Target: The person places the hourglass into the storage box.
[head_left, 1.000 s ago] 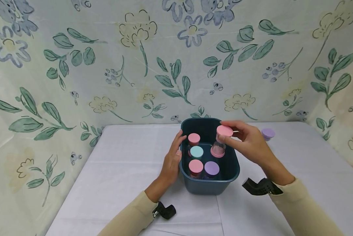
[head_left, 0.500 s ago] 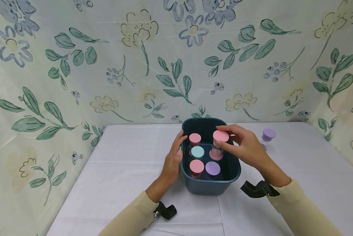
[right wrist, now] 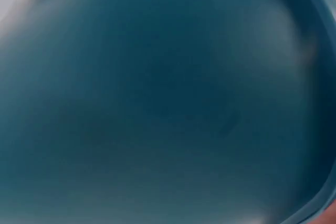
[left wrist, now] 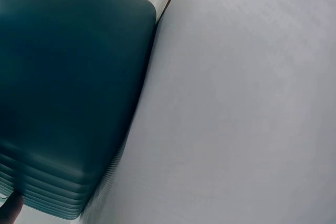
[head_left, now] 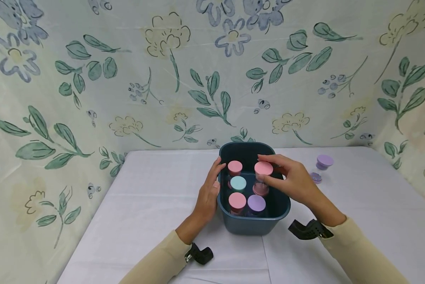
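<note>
The pink-capped hourglass (head_left: 262,179) has come down lower since a second ago and now sits inside the teal bin (head_left: 254,225), right-hand side, the right hand (head_left: 293,182) pinching its top cap with curled fingers. Beside it in the bin stand four more: two pink, one mint, one purple. The left hand (head_left: 207,193) rests on the bin's left wall, fingers fairly straight. A purple hourglass (head_left: 321,165) waits well apart on the white table (head_left: 145,205).
</note>
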The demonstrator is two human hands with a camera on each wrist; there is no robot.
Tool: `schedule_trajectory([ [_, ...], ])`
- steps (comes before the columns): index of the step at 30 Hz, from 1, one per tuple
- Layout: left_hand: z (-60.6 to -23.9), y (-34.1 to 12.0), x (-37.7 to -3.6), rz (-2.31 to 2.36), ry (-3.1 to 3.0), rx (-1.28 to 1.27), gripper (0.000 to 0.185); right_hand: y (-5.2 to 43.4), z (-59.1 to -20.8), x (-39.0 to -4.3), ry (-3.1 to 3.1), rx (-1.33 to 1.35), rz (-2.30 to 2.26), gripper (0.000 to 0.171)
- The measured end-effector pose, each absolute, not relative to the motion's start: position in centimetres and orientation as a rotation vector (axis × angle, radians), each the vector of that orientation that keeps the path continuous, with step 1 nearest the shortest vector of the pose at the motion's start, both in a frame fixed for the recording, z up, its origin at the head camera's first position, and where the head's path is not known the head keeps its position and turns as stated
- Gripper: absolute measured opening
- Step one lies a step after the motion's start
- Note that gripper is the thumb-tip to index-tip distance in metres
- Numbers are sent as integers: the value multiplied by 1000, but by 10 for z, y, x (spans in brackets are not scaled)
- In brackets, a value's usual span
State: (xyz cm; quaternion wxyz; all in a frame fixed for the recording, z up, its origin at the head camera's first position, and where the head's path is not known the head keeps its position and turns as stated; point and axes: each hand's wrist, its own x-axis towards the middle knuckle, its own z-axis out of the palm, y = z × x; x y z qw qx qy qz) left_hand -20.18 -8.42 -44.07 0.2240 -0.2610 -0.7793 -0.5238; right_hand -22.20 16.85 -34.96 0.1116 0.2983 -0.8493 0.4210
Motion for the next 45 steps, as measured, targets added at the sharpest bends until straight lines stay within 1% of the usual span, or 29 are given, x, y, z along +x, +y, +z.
schedule_trajectory([
  [12, -441, -84, -202, -1444, -2142, -729, 52, 168, -355, -223, -2495, 909, 1146, 43],
  [24, -441, -83, -203, -1435, -2146, -734, 52, 164, -356, -220, -2471, 954, 1040, 43],
  [45, -442, -83, -202, -1427, -2166, -702, 53, 154, -357, -220, -2636, 930, 959, 42],
])
